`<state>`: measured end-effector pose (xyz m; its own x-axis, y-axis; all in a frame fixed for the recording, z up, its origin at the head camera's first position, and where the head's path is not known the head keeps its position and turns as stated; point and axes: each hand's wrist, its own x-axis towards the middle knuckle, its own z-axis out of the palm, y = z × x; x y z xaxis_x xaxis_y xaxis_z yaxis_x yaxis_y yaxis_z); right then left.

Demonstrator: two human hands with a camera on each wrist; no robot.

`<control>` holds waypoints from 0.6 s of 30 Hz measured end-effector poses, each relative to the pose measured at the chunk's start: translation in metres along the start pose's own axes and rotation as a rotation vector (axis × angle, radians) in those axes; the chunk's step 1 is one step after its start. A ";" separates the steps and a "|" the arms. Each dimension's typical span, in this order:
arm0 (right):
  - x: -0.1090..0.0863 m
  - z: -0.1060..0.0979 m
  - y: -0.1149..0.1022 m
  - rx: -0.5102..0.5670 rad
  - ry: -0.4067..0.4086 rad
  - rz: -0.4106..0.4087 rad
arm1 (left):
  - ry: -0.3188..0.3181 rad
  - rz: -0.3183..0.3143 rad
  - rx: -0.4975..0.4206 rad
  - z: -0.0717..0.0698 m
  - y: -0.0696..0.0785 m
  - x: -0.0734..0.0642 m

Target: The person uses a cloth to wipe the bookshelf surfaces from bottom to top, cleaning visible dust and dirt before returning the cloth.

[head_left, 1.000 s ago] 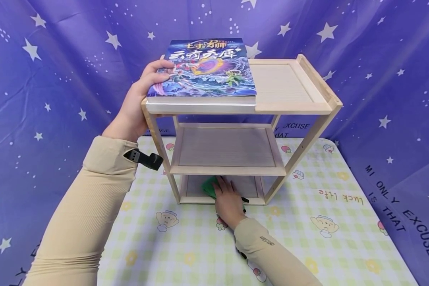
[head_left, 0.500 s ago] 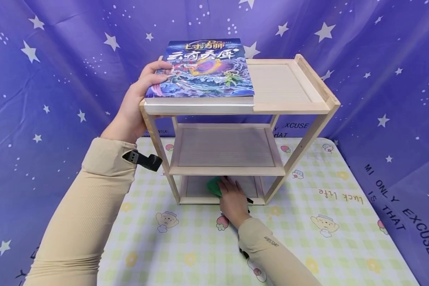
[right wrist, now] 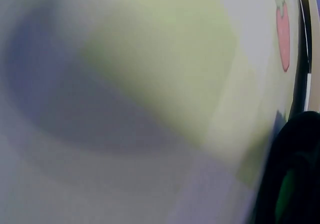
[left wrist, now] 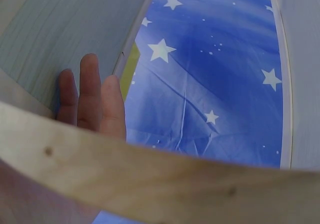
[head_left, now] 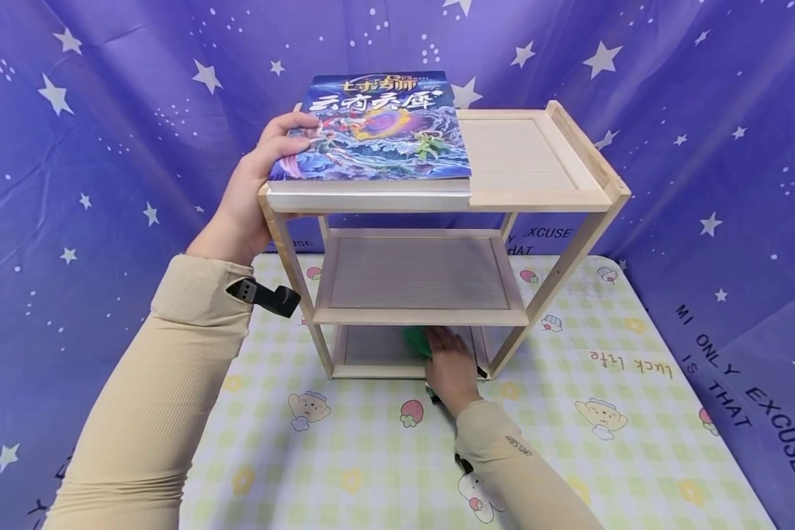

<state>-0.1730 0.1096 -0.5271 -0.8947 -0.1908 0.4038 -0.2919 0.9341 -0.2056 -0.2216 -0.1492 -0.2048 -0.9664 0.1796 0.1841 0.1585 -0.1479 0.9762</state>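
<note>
A wooden three-tier shelf [head_left: 517,316] stands on the table, with a blue illustrated book [head_left: 384,147] lying on the left of its top tier. My left hand [head_left: 252,173] grips the top tier's left end, two digits over the book's edge. Below the tier, in the left wrist view, more fingers [left wrist: 90,94] stretch past a wooden side bar [left wrist: 150,179]. My right hand [head_left: 456,372] reaches into the bottom tier, its fingers laid forward over a green cloth [head_left: 417,342]. The middle tier hides part of the cloth and fingertips. The right wrist view shows mostly blurred tablecloth.
A checked tablecloth [head_left: 344,456] with cartoon prints covers the table. Purple starry curtains [head_left: 106,184] hang behind and at both sides. The middle tier [head_left: 424,272] lies close above my right hand, and the shelf's right leg [head_left: 550,280] stands near it.
My right hand and the green cloth have slid rightward along the bottom tier, toward the right leg. My left hand stays on the top tier; the book and shelf hold nearly the same place.
</note>
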 end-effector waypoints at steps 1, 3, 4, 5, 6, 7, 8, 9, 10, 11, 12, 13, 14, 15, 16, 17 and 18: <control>0.000 -0.001 0.001 -0.001 -0.008 0.009 | -0.001 0.001 0.001 0.000 0.000 0.000; 0.000 -0.002 0.003 0.001 -0.020 0.027 | -0.004 0.001 0.003 0.000 0.000 0.000; 0.000 -0.003 0.004 0.004 -0.024 0.035 | -0.005 0.000 0.006 -0.001 0.000 0.000; 0.000 -0.004 0.005 0.004 -0.022 0.038 | -0.006 -0.002 0.008 0.000 0.000 -0.001; 0.000 -0.004 0.005 0.003 -0.023 0.043 | -0.007 -0.004 0.011 -0.001 0.000 -0.001; 0.000 -0.004 0.006 -0.002 -0.022 0.044 | -0.007 -0.007 0.014 -0.001 0.000 -0.001; 0.000 -0.004 0.006 -0.003 -0.016 0.044 | -0.007 -0.008 0.014 -0.001 0.000 -0.001; 0.000 -0.004 0.007 -0.006 -0.009 0.043 | -0.007 -0.008 0.015 -0.001 0.000 -0.001; 0.000 -0.004 0.007 -0.008 -0.001 0.040 | -0.006 -0.009 0.016 -0.001 -0.001 -0.001; 0.000 -0.004 0.008 -0.011 0.010 0.036 | -0.006 -0.009 0.016 -0.001 -0.001 -0.001; -0.001 -0.003 0.008 -0.015 0.021 0.031 | -0.005 -0.009 0.016 -0.001 -0.001 -0.001; -0.001 -0.003 0.009 -0.019 0.034 0.025 | -0.005 -0.009 0.015 -0.001 -0.001 -0.001; -0.001 -0.002 0.009 -0.020 0.047 0.020 | -0.005 -0.009 0.016 -0.001 -0.001 -0.001; -0.001 -0.002 0.010 -0.023 0.058 0.014 | -0.005 -0.009 0.016 -0.001 -0.001 -0.001; -0.001 -0.002 0.011 -0.026 0.070 0.010 | -0.005 -0.008 0.017 -0.001 -0.001 -0.001; -0.001 -0.002 0.011 -0.031 0.077 0.007 | -0.004 -0.009 0.017 -0.001 -0.001 -0.001; 0.000 -0.002 0.012 -0.036 0.082 0.004 | -0.004 -0.009 0.018 -0.001 -0.001 -0.001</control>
<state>-0.1754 0.1211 -0.5282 -0.8649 -0.1628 0.4748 -0.2743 0.9455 -0.1755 -0.2210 -0.1505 -0.2058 -0.9669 0.1848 0.1758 0.1535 -0.1288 0.9797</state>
